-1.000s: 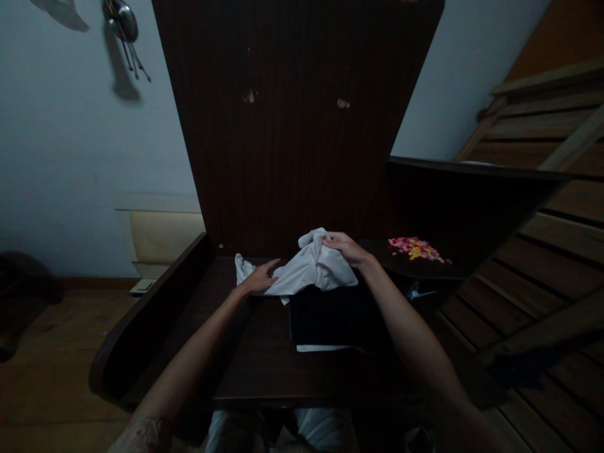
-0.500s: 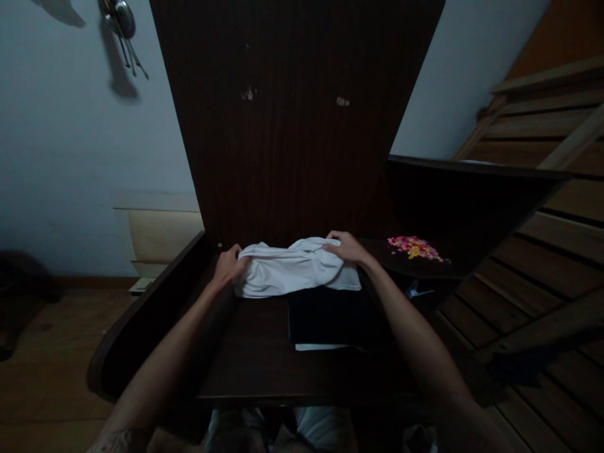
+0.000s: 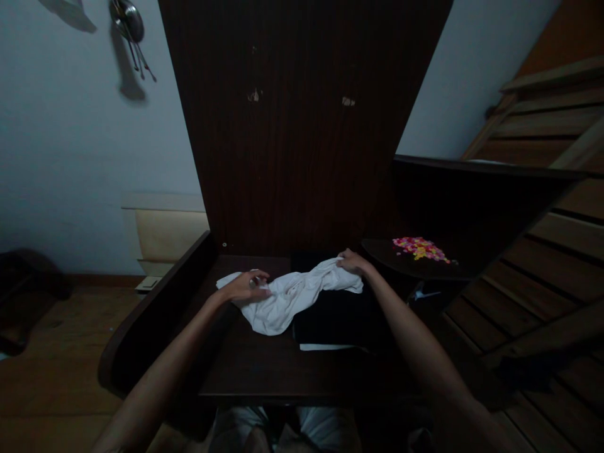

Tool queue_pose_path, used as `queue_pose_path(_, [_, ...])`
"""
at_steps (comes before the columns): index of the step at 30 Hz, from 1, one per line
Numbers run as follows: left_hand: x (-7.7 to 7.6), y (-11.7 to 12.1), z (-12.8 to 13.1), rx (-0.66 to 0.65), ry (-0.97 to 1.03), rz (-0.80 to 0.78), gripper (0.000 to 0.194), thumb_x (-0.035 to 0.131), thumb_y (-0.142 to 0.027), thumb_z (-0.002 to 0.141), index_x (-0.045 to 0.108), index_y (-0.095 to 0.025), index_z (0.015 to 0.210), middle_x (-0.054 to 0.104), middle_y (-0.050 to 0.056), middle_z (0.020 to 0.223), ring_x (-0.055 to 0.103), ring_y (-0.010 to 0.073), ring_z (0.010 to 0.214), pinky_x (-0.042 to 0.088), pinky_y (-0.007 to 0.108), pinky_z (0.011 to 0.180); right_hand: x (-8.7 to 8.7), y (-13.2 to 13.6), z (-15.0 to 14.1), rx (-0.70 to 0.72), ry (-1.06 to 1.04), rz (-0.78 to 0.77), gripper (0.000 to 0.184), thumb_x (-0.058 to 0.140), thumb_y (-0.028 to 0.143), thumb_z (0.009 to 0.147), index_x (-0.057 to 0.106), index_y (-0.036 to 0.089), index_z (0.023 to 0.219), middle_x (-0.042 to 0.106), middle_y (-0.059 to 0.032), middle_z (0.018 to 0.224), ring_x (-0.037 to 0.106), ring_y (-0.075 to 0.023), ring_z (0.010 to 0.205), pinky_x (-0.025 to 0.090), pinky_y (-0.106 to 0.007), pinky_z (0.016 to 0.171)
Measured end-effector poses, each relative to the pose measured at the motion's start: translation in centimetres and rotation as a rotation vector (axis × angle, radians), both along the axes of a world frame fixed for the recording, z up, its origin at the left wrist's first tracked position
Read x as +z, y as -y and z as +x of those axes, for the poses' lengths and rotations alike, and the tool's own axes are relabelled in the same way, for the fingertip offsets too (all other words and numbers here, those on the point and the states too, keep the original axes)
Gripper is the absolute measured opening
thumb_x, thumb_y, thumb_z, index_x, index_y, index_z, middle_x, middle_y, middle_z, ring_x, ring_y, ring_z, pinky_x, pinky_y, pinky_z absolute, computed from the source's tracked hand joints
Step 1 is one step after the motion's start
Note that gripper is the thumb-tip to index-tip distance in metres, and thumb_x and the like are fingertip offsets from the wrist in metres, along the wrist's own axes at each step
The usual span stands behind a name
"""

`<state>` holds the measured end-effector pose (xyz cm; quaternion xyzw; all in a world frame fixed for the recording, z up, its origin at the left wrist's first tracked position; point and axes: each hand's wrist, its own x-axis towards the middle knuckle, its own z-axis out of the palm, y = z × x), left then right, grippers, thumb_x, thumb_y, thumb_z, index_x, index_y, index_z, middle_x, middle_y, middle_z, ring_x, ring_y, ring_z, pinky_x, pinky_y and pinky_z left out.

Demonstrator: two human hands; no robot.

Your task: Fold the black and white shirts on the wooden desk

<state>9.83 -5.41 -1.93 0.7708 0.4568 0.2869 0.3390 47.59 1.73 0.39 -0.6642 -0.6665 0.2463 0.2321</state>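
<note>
A crumpled white cloth garment (image 3: 302,292) lies slantwise across the dark desk (image 3: 245,365); what sort of garment it is I cannot make out. At its left part, my left hand (image 3: 243,286) rests over the fabric, fingers apart and thumb separated from them. My right hand (image 3: 352,261) pinches the garment's right end. Beneath that end is a dark folded cloth (image 3: 335,321), with a thin white edge (image 3: 325,346) showing under its front side.
A tall dark wooden panel (image 3: 302,138) rises behind the desk. Pink and yellow petal-like bits (image 3: 419,248) lie on the right-hand shelf. A raised side board (image 3: 151,314) borders the left. Wooden slats (image 3: 542,264) stand at the right.
The garment has gone from a broad folded strip to a twisted, slanting bundle, its left part nearer me. My left hand has loosened and shifted right; my right hand has moved slightly down.
</note>
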Motion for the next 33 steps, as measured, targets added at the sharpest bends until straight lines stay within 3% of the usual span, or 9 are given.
queue_pose_path(3, [-0.9,0.9,1.8,-0.128,-0.114,0.056,0.045,0.076,-0.053,0.063,0.072,-0.022,0.095,0.071,0.008,0.101,0.064,0.0224,0.092,0.047,0.030,0.081,-0.6,0.1,-0.5,0.003,-0.002,0.063,0.008,0.064,0.013,0.063,0.069,0.018,0.069,0.071,-0.0057,0.078,0.062,-0.0176,0.075,0.043,-0.024,0.063])
queue_pose_path(6, [-1.4,1.7,3.0,-0.180,-0.330,0.163,0.045,0.076,-0.055,0.061,0.070,-0.020,0.089,0.069,0.008,0.104,0.058,0.0279,0.106,0.038,0.041,0.098,-1.0,-0.2,-0.7,0.027,-0.049,0.165,0.008,0.060,0.017,0.070,0.068,0.018,0.072,0.072,-0.0060,0.082,0.064,-0.0190,0.080,0.045,-0.025,0.069])
queue_pose_path(10, [-1.7,1.6,2.8,-0.181,-0.429,0.242,0.021,0.067,-0.039,0.070,0.066,-0.019,0.075,0.069,0.007,0.098,0.058,0.0273,0.104,0.033,0.043,0.102,-1.3,-0.9,-0.5,0.053,-0.147,0.331,0.010,0.056,0.019,0.072,0.065,0.019,0.075,0.071,-0.0050,0.083,0.063,-0.0202,0.083,0.046,-0.029,0.075])
queue_pose_path(15, [-0.4,-0.3,0.5,0.089,-0.191,0.201,0.033,0.040,-0.038,0.084,0.065,-0.018,0.079,0.066,0.003,0.075,0.060,0.0193,0.074,0.046,0.030,0.074,-1.1,-1.6,0.1,0.133,-0.269,0.489,0.012,0.053,0.025,0.071,0.062,0.020,0.077,0.068,-0.0030,0.081,0.061,-0.0201,0.082,0.046,-0.031,0.077])
queue_pose_path(19, [1.3,-2.1,-1.3,0.349,0.029,0.305,0.042,0.037,-0.047,0.086,0.064,-0.016,0.092,0.068,0.005,0.087,0.061,0.0195,0.081,0.047,0.028,0.072,-0.2,-1.7,0.2,0.161,-0.329,0.561,0.019,0.054,0.034,0.073,0.061,0.019,0.082,0.066,-0.0034,0.082,0.060,-0.0203,0.080,0.046,-0.032,0.076])
queue_pose_path(22, [2.8,-2.8,-2.2,0.452,0.084,0.372,0.043,0.038,-0.052,0.087,0.062,-0.017,0.093,0.067,0.005,0.087,0.060,0.0189,0.080,0.047,0.028,0.072,0.8,-1.5,0.0,0.132,-0.313,0.626,0.021,0.053,0.037,0.075,0.062,0.019,0.082,0.067,-0.0041,0.081,0.059,-0.0205,0.079,0.045,-0.031,0.074])
queue_pose_path(24, [3.9,-2.7,-3.0,0.451,0.013,0.403,0.045,0.046,-0.058,0.083,0.062,-0.018,0.096,0.066,0.004,0.083,0.059,0.0184,0.076,0.046,0.028,0.070,1.5,-1.3,-0.1,0.072,-0.286,0.668,0.021,0.052,0.037,0.075,0.062,0.019,0.081,0.067,-0.0048,0.080,0.059,-0.0207,0.078,0.044,-0.031,0.072])
queue_pose_path(28, [5.7,-2.1,-5.1,0.291,-0.343,0.491,0.063,0.068,-0.063,0.066,0.064,-0.021,0.113,0.064,0.005,0.095,0.061,0.0219,0.084,0.047,0.031,0.075,2.8,-1.1,-0.1,-0.068,-0.236,0.714,0.019,0.052,0.037,0.075,0.061,0.020,0.077,0.067,-0.0053,0.076,0.057,-0.0204,0.074,0.042,-0.029,0.068])
queue_pose_path(33, [6.2,-2.0,-6.7,0.277,-0.638,0.552,0.055,0.055,-0.057,0.078,0.065,-0.025,0.123,0.056,0.007,0.105,0.061,0.0220,0.085,0.048,0.031,0.073,3.9,-0.5,-0.4,-0.147,-0.182,0.732,0.022,0.049,0.039,0.076,0.056,0.021,0.067,0.060,-0.0022,0.064,0.053,-0.0185,0.067,0.036,-0.027,0.062])
